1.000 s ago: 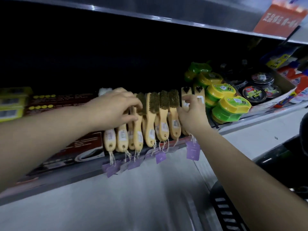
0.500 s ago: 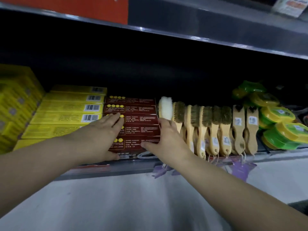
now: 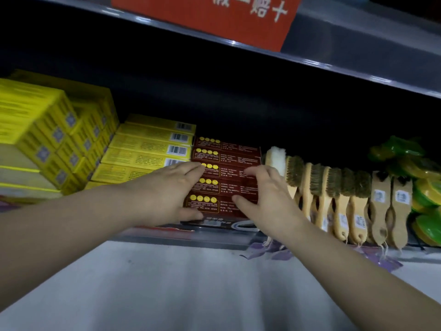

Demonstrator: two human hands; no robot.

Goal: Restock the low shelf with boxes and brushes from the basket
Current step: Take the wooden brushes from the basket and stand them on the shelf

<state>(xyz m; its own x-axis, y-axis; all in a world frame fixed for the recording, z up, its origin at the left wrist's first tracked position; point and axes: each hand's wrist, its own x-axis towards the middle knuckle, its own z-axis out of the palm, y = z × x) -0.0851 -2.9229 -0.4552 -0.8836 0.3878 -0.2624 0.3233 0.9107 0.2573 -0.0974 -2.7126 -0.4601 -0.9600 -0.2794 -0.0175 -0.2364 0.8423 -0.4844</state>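
L hand (image 3: pixel 167 189) & R hand (image 3: pixel 269 201), fingers spread, press both sides of red boxes (image 3: pixel 226 161) on shelf (image 3: pixel 191 238) beside brushes (image 3: pixel 334 187); looks mostly stocked, basket unseen, remainder unclear.

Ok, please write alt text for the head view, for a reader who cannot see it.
The left hand and right hand rest on a stack of red boxes on a low shelf. Yellow boxes lie to its left; wooden brushes, then green tubs, to its right.
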